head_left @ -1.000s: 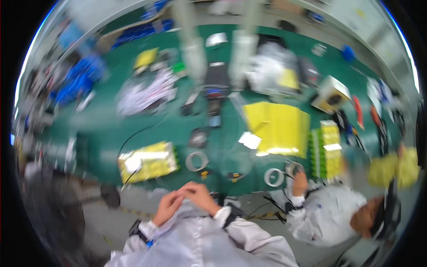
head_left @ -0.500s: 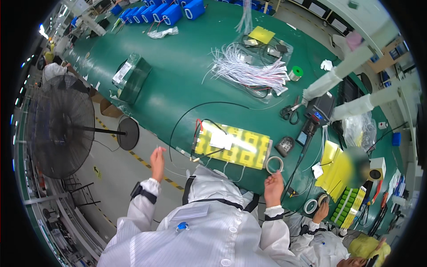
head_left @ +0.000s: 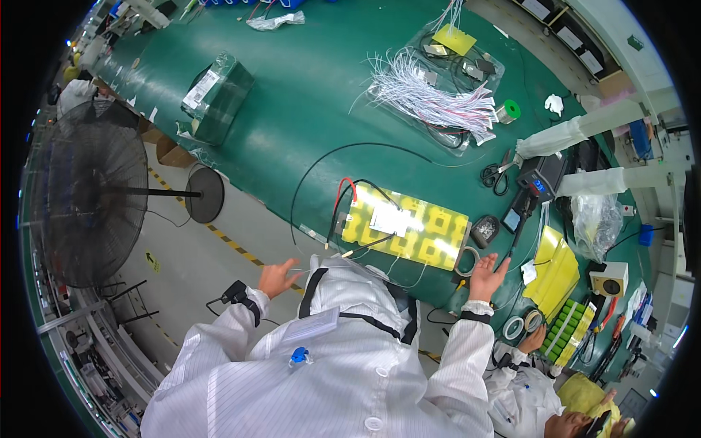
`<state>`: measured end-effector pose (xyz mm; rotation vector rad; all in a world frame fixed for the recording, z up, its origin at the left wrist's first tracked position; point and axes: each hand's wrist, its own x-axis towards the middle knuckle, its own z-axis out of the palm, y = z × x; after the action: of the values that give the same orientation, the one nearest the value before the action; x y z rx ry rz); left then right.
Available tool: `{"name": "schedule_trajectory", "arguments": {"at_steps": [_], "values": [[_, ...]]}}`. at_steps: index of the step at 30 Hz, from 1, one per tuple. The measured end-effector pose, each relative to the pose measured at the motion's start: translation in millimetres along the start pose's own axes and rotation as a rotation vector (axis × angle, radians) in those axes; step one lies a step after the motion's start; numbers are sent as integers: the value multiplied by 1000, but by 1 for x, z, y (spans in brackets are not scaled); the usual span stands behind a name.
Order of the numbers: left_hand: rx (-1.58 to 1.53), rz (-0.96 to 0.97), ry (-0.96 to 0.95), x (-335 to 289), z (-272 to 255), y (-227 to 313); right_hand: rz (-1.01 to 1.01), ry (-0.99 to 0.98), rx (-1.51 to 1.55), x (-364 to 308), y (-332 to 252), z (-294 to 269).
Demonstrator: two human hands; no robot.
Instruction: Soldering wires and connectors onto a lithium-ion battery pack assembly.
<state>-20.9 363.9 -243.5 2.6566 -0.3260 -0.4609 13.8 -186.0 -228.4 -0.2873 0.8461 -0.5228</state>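
Note:
A yellow-covered battery pack [head_left: 431, 237] lies on the green table in front of me, with a white label, red and black leads and thin white wires at its near edge. Off the table's left front edge, my left hand [head_left: 277, 278] is open, its thumb and forefinger apart near a thin pale wire. Beside the pack's right end, my right hand [head_left: 485, 280] is open with fingers spread, next to a roll of tape [head_left: 467, 260] standing at the pack's corner. Whether the hand touches the roll, I cannot tell.
Scissors [head_left: 496, 174], a solder spool [head_left: 509, 111] and bundled white wires [head_left: 434, 98] lie farther back. A wrapped box [head_left: 216, 100] stands left, a floor fan [head_left: 87, 193] beyond the edge. At right, a co-worker's hand [head_left: 534, 339] is beside tape rolls and green cells [head_left: 568, 332].
The view has shifted. My left hand, earlier raised with fingertips together, is lower with its fingers parted. My right fingers, bunched by the tape roll before, are now spread.

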Motion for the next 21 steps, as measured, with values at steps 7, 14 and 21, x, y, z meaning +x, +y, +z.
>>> {"name": "schedule_trajectory", "arguments": {"at_steps": [7,14,21], "values": [[139,52,-145,34,12,15,-190,6,-158,31,5,7],[69,56,57,36,40,28,-507,-23,-280,51,9,16],[261,179,349,23,77,-14,-599,-287,-311,106,-6,7]]}}
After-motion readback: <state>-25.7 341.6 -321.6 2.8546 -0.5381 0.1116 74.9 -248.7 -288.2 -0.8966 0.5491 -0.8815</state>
